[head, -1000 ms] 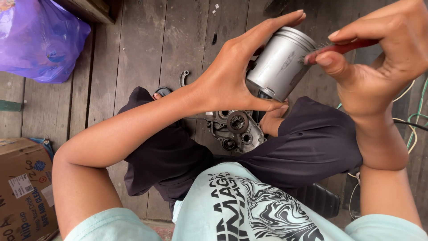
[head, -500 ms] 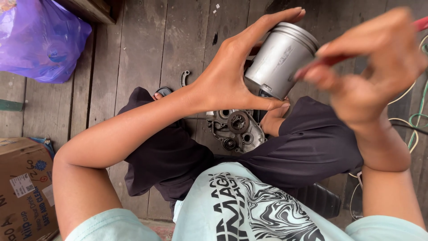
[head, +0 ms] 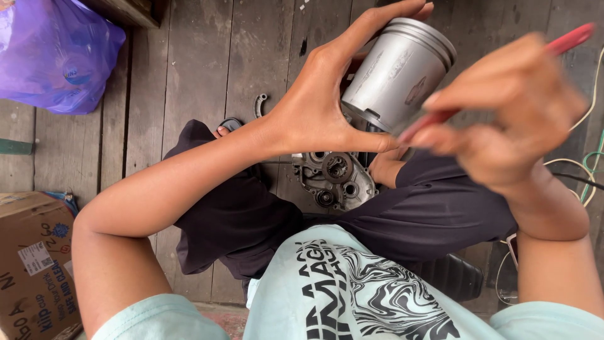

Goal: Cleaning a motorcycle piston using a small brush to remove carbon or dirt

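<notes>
Left hand clamped round the grey metal piston, held up above the engine casing on the plank floor, while the blurred right hand pinches a red-handled tool at its skirt

Pale mint marbled-print T-shirt, dark trousers, bare forearms.

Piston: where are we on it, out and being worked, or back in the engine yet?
Done: piston is off the engine, held up in the left hand. In hand: right hand, blurred, puts a red-handled tool to its lower edge. Left: the engine case lies open on the floor.
</notes>
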